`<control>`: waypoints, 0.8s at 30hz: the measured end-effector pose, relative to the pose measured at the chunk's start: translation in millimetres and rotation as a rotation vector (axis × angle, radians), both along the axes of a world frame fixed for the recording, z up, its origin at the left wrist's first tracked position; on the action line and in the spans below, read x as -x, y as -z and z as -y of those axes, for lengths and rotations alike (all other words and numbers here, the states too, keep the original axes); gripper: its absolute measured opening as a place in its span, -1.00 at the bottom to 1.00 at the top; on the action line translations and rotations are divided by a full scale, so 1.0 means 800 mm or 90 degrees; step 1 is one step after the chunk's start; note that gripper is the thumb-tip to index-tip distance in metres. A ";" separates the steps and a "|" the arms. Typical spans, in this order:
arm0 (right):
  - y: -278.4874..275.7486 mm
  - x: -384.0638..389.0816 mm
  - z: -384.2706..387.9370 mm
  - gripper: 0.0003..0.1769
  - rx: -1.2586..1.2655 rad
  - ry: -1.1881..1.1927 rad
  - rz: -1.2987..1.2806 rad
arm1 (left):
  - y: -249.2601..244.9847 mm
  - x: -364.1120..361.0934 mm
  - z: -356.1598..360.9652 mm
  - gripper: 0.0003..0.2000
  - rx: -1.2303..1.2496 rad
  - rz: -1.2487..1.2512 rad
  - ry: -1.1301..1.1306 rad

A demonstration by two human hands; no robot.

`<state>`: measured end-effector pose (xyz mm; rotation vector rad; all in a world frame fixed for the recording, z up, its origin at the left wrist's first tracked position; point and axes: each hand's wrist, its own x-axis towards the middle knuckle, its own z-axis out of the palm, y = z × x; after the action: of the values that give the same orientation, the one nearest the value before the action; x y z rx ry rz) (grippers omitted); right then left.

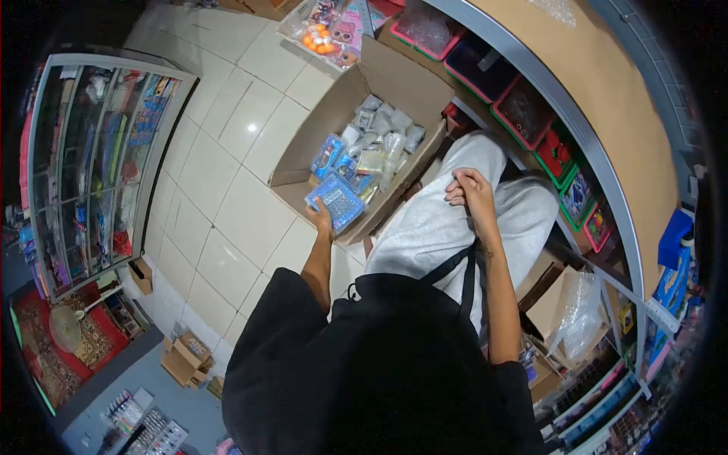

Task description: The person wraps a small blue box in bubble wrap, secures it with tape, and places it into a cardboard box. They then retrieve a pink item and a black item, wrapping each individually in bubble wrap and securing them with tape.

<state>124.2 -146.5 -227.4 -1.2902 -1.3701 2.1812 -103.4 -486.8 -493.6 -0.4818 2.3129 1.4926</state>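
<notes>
My left hand (321, 218) grips the lower left edge of a blue blister-packed calculator (336, 201) at the near end of a large open cardboard box (303, 157). Inside the box lie more blue packs (327, 155) and several small items in clear or whitish plastic wrap (370, 142). A long bubble-wrapped bundle (391, 159) rests among them. My right hand (473, 189) is over my grey trouser leg, to the right of the box. Its fingers are loosely bent and a little apart, with nothing visible in them.
A glass display cabinet (98, 174) stands at the left on the tiled floor (227, 193). To the right, plastic baskets (523, 114) line a shelf under a curved counter (607, 83). A white tray with orange balls (318, 38) sits beyond the box; bubble wrap (578, 315) lies lower right.
</notes>
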 end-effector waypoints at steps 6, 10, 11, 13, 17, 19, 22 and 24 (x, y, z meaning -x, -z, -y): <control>0.001 0.004 -0.001 -0.67 0.005 -0.005 0.011 | -0.019 0.009 -0.022 -0.19 0.138 -0.001 -0.036; -0.003 0.003 -0.012 -0.66 0.040 0.004 0.007 | 0.019 0.019 -0.011 -0.14 0.263 0.017 0.155; -0.003 0.003 -0.012 -0.65 0.043 0.005 0.007 | 0.017 0.017 -0.012 -0.15 0.229 0.016 0.226; -0.003 0.003 -0.013 -0.65 0.048 0.008 0.006 | 0.031 0.009 -0.009 -0.18 0.191 0.010 0.340; 0.005 -0.002 -0.012 -0.65 0.064 0.015 -0.010 | 0.004 -0.017 -0.019 -0.27 0.192 0.085 0.450; 0.007 -0.004 -0.011 -0.64 0.062 0.025 -0.009 | -0.010 -0.030 -0.035 -0.34 0.223 0.127 0.493; 0.010 -0.006 -0.010 -0.65 0.081 0.033 -0.046 | 0.000 -0.028 -0.043 -0.46 0.178 0.046 0.514; 0.026 -0.008 -0.012 -0.66 0.094 0.025 -0.055 | -0.005 -0.014 -0.071 -0.51 0.198 -0.131 0.547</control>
<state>130.8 -136.6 -248.1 -1.2444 -1.1611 2.3195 -92.4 -430.1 -489.7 0.5731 2.4140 0.7900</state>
